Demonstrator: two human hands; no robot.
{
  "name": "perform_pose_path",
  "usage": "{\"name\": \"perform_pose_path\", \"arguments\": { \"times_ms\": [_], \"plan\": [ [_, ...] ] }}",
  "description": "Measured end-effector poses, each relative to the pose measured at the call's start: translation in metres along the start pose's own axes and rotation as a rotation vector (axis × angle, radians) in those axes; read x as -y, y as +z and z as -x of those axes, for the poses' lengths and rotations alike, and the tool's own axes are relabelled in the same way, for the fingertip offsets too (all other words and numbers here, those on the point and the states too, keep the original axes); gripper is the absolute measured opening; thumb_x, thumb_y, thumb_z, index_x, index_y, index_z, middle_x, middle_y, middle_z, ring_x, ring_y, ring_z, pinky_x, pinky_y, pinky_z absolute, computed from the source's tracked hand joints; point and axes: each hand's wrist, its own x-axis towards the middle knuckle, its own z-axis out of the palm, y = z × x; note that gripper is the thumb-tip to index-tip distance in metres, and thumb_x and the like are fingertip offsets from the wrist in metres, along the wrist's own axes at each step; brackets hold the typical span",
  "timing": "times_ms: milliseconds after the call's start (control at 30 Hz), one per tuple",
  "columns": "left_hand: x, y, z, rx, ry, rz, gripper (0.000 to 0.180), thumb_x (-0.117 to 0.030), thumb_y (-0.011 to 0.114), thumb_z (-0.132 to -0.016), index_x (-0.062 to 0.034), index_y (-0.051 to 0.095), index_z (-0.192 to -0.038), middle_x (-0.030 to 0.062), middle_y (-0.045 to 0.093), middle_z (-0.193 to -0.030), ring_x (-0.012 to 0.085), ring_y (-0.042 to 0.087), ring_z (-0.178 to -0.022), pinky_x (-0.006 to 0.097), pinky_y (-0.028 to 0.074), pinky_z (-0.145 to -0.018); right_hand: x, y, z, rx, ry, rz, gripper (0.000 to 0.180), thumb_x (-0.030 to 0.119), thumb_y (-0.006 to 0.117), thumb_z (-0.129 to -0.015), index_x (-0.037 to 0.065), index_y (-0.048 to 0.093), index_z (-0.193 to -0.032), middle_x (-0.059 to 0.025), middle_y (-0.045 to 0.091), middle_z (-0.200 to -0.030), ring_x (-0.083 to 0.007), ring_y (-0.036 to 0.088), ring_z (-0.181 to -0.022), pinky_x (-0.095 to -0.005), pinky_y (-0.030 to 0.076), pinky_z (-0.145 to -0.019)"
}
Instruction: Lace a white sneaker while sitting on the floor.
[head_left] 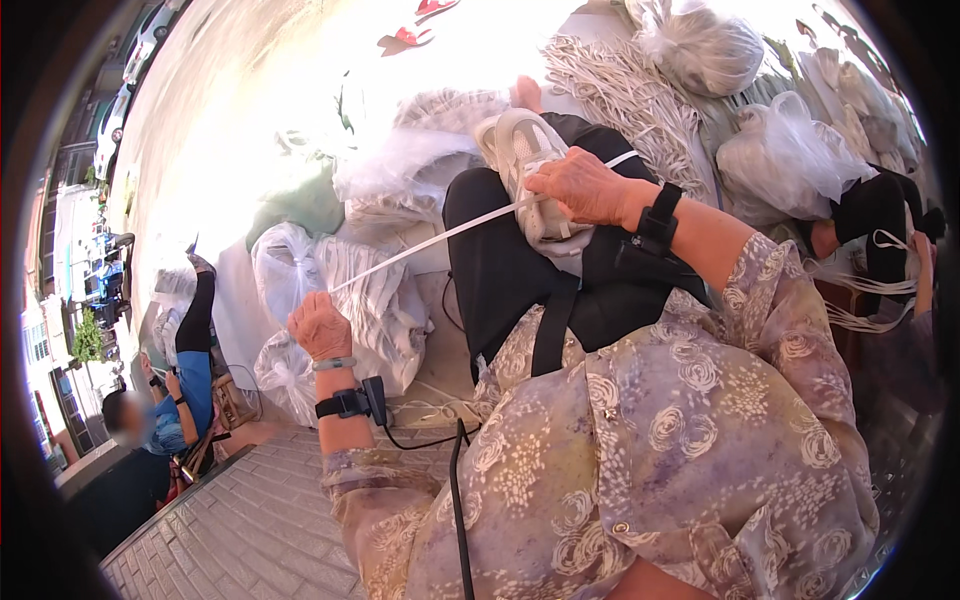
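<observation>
1. The white strap (440, 235) runs taut, its long axis slanting from lower left up to the right across the pale shoe (535, 170).
2. The left hand (320, 325) is fisted around its lower end; the right hand (585, 188) pinches it on the shoe.
3. The strap looks flat and narrow.

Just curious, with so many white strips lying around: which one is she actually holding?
The single strip stretched taut between her left hand and right hand; the others lie loose in piles or bags.
</observation>
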Motion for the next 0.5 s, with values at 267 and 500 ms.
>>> {"name": "perform_pose_path", "arguments": {
  "times_ms": [267,500],
  "plan": [
    [0.023,0.009,0.028,0.143,-0.12,-0.058,0.01,-0.011,0.05,-0.074,-0.0121,0.058,-0.08,0.0021,0.058,-0.085,0.0222,0.057,-0.08,0.038,0.037,-0.077,-0.01,0.015,0.014,-0.163,0.169,-0.355,0.034,-0.003,0.049,-0.07,0.006,0.055,-0.102,-0.0137,0.055,-0.097,-0.0346,0.056,-0.086,-0.0388,0.047,-0.071],
    [0.042,0.018,0.059,0.368,-0.307,-0.183,0.008,-0.013,0.052,-0.073,-0.0134,0.059,-0.077,0.0041,0.06,-0.085,0.0243,0.059,-0.082,0.037,0.041,-0.074,-0.021,0.011,0.043,-0.209,0.109,-0.095,0.034,0.001,0.05,-0.072,0.008,0.056,-0.105,-0.012,0.056,-0.095,-0.027,0.055,-0.093,-0.0409,0.038,-0.085]
  ]
}}
